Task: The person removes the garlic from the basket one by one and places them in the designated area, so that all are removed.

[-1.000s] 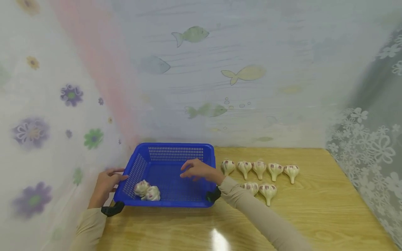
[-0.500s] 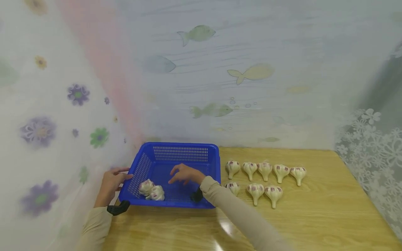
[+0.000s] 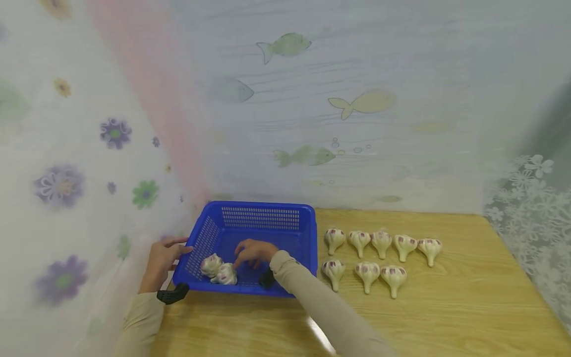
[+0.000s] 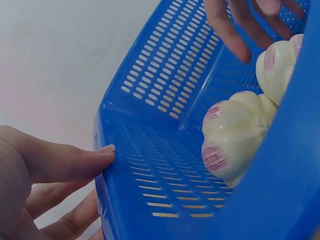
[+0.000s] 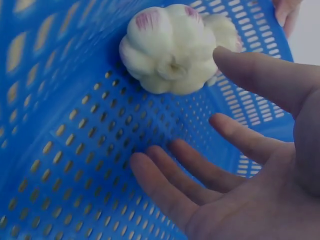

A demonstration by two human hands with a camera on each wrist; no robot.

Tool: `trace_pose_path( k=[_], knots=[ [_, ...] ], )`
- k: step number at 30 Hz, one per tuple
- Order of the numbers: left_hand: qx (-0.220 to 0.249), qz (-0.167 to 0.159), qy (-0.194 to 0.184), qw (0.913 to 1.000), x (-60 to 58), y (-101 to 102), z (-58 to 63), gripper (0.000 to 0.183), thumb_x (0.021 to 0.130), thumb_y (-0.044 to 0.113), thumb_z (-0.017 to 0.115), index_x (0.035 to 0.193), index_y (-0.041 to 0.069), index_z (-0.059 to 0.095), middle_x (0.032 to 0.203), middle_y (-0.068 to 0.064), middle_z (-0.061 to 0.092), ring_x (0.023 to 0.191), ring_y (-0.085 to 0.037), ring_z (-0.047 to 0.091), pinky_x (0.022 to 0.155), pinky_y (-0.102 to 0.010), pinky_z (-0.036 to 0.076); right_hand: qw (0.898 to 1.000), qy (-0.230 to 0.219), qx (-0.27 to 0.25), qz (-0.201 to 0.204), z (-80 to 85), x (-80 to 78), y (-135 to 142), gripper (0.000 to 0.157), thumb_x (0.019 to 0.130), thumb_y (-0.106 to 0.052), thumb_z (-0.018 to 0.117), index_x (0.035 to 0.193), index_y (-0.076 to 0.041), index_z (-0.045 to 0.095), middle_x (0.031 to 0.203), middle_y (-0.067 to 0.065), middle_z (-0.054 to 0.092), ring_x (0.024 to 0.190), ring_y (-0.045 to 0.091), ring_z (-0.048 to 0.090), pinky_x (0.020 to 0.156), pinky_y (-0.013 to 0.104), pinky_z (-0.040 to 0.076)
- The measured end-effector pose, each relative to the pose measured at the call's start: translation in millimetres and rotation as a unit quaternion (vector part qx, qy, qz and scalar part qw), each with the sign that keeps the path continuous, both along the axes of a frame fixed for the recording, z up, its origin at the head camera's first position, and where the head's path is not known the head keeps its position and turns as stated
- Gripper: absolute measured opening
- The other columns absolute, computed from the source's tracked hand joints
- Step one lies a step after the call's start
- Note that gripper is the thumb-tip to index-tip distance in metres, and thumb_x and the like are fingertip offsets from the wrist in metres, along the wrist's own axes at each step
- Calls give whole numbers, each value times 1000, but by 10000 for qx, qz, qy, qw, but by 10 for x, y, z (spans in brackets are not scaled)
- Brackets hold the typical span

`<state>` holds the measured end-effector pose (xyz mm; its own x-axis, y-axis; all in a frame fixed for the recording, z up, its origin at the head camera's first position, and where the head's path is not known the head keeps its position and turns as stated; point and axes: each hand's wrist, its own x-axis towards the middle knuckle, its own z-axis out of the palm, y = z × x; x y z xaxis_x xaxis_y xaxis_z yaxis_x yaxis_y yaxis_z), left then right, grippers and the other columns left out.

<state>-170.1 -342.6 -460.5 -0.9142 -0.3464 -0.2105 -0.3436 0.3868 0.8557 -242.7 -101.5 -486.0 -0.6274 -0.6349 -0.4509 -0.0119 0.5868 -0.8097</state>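
Observation:
A blue plastic basket (image 3: 263, 292) stands on the table with two garlic bulbs (image 3: 225, 274) side by side in its near left corner. My left hand (image 3: 161, 260) grips the basket's left rim, thumb over the edge and fingers along the outside, as the left wrist view shows. Inside the basket, my right hand (image 3: 254, 252) reaches low beside the bulbs. Its palm holds nothing and the fingers (image 5: 165, 182) are spread over the perforated floor. In the right wrist view the thumb tip overlaps the edge of the nearer garlic bulb (image 5: 170, 50).
Several more garlic bulbs (image 3: 368, 275) lie in two rows on the wooden table (image 3: 468, 297) right of the basket. A wall painted with flowers (image 3: 62, 186) rises close on the left, and one with fish runs behind. A lacy white cloth (image 3: 531, 198) hangs at the right.
My right hand has moved left and down inside the basket, up to the two bulbs. The left hand keeps its grip on the rim. The whole head view has shifted slightly.

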Motion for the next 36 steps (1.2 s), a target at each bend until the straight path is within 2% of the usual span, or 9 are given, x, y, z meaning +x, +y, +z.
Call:
trace_pose_path(
  k=[5,9,13,16,20,25,30,36],
  knots=[
    [-1,38,-19,10000,10,29,-17,46,86,19,66,126,-2,58,107,-18,63,75,-18,62,63,-35,54,9998,81,126,140,-38,5,-112,49,78,-21,75,122,-7,58,118,7,53,98,35,58,72,41,52],
    [82,90,-44,9999,14,47,-33,46,84,18,67,125,-3,58,95,-13,66,73,-19,63,64,-36,54,9990,65,136,427,-62,20,-179,47,77,-20,77,118,-7,59,110,6,55,92,31,61,69,39,53],
    [112,158,-45,9998,17,50,-42,46,83,17,67,124,-3,59,96,-13,66,73,-19,63,64,-37,54,9970,3,202,744,-57,28,-216,39,75,-19,78,109,-9,62,99,4,58,88,28,62,68,37,53],
    [121,146,-35,9998,15,53,-46,46,83,16,68,124,-3,59,98,-15,66,73,-19,63,64,-37,54,9959,29,357,836,-62,22,-236,38,73,-21,80,105,-10,63,96,3,58,84,25,61,65,35,53],
    [150,139,-46,9998,12,53,-35,46,83,17,68,124,-2,59,99,-15,65,74,-19,63,63,-37,54,9962,86,404,769,-72,5,-243,34,71,-17,79,99,-7,64,92,4,61,77,24,63,63,35,53],
    [49,128,19,9999,8,28,-6,46,84,18,68,125,-1,60,104,-16,64,76,-19,63,62,-34,54,9973,180,153,694,-55,-20,-219,17,72,-9,76,84,-8,64,80,2,63,68,19,62,64,37,54],
    [27,70,43,10000,-1,17,-1,46,84,19,67,125,-1,59,111,-20,62,78,-19,63,64,-35,54,9984,-12,19,561,-60,-36,-167,23,70,-7,76,76,-11,55,72,1,57,63,18,58,65,44,54],
    [43,0,60,10000,23,7,13,47,85,19,66,127,-1,58,116,-22,60,81,-19,64,67,-37,54,9980,-332,-358,402,-27,-70,-57,31,67,-3,76,83,-10,51,85,6,56,71,19,59,65,48,54]
  ],
)
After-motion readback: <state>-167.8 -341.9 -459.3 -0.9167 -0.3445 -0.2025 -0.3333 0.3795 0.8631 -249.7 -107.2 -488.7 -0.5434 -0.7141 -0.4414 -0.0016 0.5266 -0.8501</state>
